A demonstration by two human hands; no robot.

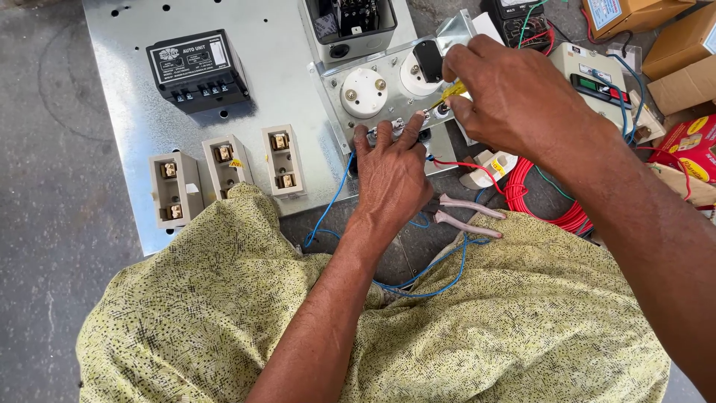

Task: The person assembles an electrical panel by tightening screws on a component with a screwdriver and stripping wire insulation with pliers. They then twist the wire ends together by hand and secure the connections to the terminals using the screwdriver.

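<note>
Nearest the camera, a yellow speckled cloth (477,328) is draped over the person's lap, and both forearms are stretched out over it. Just past the cloth, a pair of pliers with pale pink handles (466,216) is seen lying on the grey floor (45,186), with a loose blue wire (429,280) looped beside it and a coil of red wire (541,201) to its right.

Further on, the left hand (391,175) is laid flat on the near edge of a small tilted metal bracket (388,93); its fingers are spread and pressed down on the bracket edge, and nothing is pinched. Just beyond, the right hand (507,93) is closed in a pinch on a small yellow-handled screwdriver (451,92), whose tip is pointed at a fitting on the bracket near its right end. Two round white fittings (364,91) are seen mounted on the same bracket, the right one partly hidden by the hand.

To the left, three cream fuse holders (224,170) are lined up along the near edge of the large galvanised metal plate (261,45). Further back on the plate, a black control unit (198,69) is seated toward the left side, and a grey open box (350,26) is found at the far edge. At the far right, cardboard boxes (682,45) are stacked on the floor.
</note>
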